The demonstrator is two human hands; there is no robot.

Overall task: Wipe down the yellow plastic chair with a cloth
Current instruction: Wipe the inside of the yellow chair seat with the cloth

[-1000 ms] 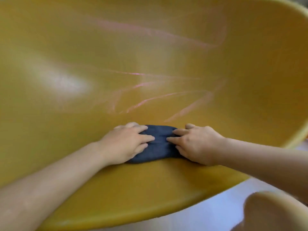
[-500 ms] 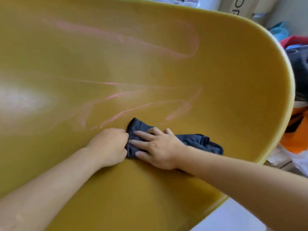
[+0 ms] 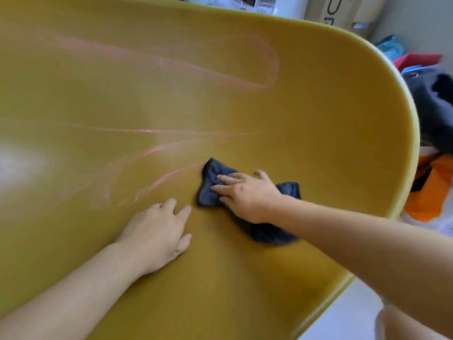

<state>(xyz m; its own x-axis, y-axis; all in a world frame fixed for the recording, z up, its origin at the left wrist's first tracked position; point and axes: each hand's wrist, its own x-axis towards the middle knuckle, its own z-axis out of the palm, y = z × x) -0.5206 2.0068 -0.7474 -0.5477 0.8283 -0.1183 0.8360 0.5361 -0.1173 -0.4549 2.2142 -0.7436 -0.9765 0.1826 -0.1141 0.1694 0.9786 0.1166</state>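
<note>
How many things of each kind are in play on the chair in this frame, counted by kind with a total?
Hands: 2, the left hand flat on the seat and the right hand pressing the cloth
Dark blue cloth: 1
Yellow plastic chair: 1
Total: 4

left hand (image 3: 157, 231) off the cloth (image 3: 210, 182), now flat on the chair (image 3: 245, 94), right hand (image 3: 247, 195) alone pressing it

Left hand (image 3: 157, 231): palm down, fingers extended and slightly spread, bare forearm reaching in from lower left. Right hand (image 3: 247, 195): palm down, fingers straight, bare forearm entering from the right.
</note>
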